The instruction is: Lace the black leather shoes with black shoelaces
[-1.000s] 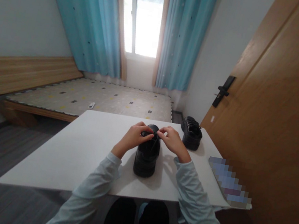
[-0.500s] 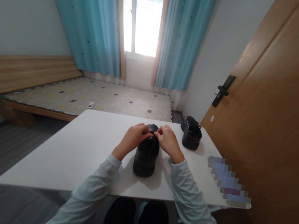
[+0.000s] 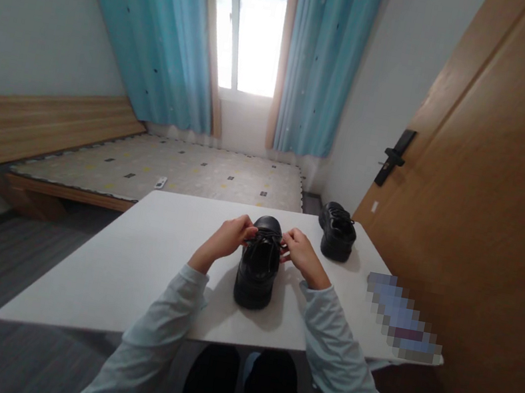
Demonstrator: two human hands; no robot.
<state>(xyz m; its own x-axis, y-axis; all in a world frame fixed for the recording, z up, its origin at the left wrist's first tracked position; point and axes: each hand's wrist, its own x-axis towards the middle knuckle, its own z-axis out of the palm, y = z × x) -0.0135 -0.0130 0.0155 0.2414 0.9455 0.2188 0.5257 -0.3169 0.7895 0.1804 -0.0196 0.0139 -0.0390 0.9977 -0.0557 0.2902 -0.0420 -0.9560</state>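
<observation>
A black lace-up shoe (image 3: 257, 270) stands on the white table (image 3: 138, 269) straight in front of me, heel toward me. My left hand (image 3: 227, 238) pinches the black lace on the shoe's left side. On the right side my right hand (image 3: 301, 252) pinches the other end, and the lace runs taut across the top of the shoe between the two hands. A second black shoe (image 3: 336, 231) sits apart at the table's far right corner.
A blurred flat object (image 3: 401, 316) lies on the table's right edge. A wooden door (image 3: 492, 217) with a black handle stands close on the right. Beyond the table are a low bed (image 3: 160, 168), blue curtains and a bright window.
Both hands have drawn apart from the middle of the shoe to its sides, pulling the lace out between them. The shoe stays in place.
</observation>
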